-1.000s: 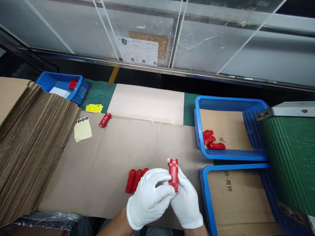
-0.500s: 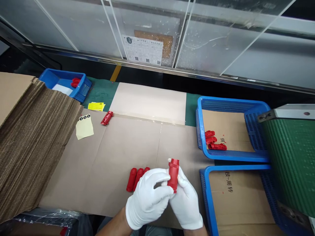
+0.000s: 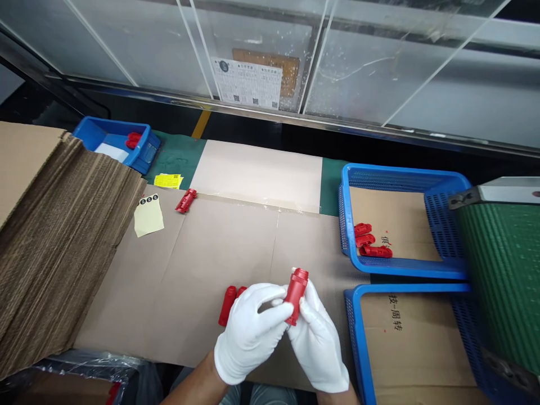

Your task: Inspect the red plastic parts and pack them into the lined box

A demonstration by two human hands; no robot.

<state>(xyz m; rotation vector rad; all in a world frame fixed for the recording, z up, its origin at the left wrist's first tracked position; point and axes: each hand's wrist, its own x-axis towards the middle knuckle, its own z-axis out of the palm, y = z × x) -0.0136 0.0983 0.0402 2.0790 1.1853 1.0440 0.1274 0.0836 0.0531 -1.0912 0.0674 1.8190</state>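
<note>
Between my two white-gloved hands is a red ribbed plastic tube (image 3: pixel 296 295), held nearly upright with its top leaning a little right. My left hand (image 3: pixel 255 322) pinches the tube's lower left side with thumb and fingers. Fingers of my right hand (image 3: pixel 318 332) wrap it from the right and behind. Just left of my left hand, red tubes (image 3: pixel 228 305) lie on the cardboard-covered table, partly hidden by the glove. Another red part (image 3: pixel 186 201) with cut-outs lies farther off to the left.
Two blue baskets (image 3: pixel 349 225) lined with cardboard stand at right, the far one holding several red parts (image 3: pixel 375 251). A green ribbed conveyor (image 3: pixel 502 270) borders them. Stacked cardboard (image 3: pixel 71 236), a blue bin (image 3: pixel 145 152), yellow labels (image 3: pixel 167 180) and a pale sticker sheet (image 3: pixel 148 216) are at left.
The held tube has tilted, its top leaning more to the right, and both hands have shifted slightly. My left hand covers more of the tubes on the table. The camera view has shifted a little.
</note>
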